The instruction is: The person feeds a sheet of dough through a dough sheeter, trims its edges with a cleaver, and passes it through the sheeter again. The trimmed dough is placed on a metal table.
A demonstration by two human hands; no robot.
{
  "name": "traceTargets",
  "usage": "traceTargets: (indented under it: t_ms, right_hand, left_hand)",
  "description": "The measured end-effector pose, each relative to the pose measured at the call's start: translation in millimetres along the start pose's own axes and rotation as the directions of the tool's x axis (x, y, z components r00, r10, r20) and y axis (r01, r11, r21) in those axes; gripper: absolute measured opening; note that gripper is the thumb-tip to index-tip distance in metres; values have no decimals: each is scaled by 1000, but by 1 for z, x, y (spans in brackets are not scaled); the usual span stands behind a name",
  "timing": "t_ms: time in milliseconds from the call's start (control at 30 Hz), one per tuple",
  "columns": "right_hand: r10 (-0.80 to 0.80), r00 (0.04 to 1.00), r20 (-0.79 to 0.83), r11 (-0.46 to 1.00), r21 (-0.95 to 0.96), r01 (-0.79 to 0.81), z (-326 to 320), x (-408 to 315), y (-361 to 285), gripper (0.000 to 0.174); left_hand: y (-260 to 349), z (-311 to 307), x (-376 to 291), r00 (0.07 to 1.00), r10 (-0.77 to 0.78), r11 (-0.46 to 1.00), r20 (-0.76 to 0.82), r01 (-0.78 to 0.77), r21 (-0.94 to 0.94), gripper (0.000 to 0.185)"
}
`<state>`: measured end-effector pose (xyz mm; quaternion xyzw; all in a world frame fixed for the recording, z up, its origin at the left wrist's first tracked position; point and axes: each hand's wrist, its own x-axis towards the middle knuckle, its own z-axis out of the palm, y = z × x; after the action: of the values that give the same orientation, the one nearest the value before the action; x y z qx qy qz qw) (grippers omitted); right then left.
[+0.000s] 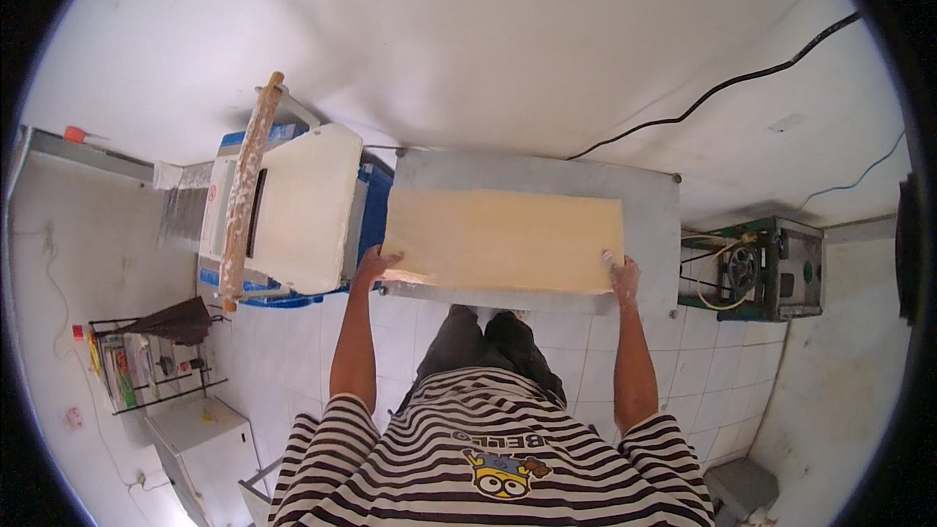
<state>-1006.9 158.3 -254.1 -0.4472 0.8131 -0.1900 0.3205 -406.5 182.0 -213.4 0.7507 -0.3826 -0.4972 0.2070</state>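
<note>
A wide rectangular sheet of pale yellow dough spans much of the grey metal table before me. My left hand grips its near left corner, with the thumb on top and the fingers hidden beneath. At the near right corner, my right hand holds the sheet the same way. White flour shows on my right thumb. Along the near left edge the dough looks slightly uneven. Whether its underside rests fully on the table I cannot tell.
To the left stands a white and blue dough sheeter with a floury wooden roller across it. A green-framed machine with a pulley is at the right. A black cable runs down the wall. A rack stands lower left.
</note>
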Motion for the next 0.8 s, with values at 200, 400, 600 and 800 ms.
traceTargets:
  t_ms: [200,400,600,800]
  right_hand:
    - [11,1000,22,1000,12,-11,6,3,14,65]
    - [-45,994,-99,975,-222,22,3,-24,-2,49]
    - [-493,810,-318,850,24,526,30,-119,-56,18]
    - [-412,890,194,899,-74,432,132,-208,-113,34]
  left_hand:
    - [-18,3,4,994,42,989,-102,-27,147,54]
    - [-42,8,2,941,237,905,-241,-123,408,49]
    - [-30,6,-47,773,556,803,-305,-405,436,52]
    - [-34,3,-129,834,530,830,-157,-472,296,43]
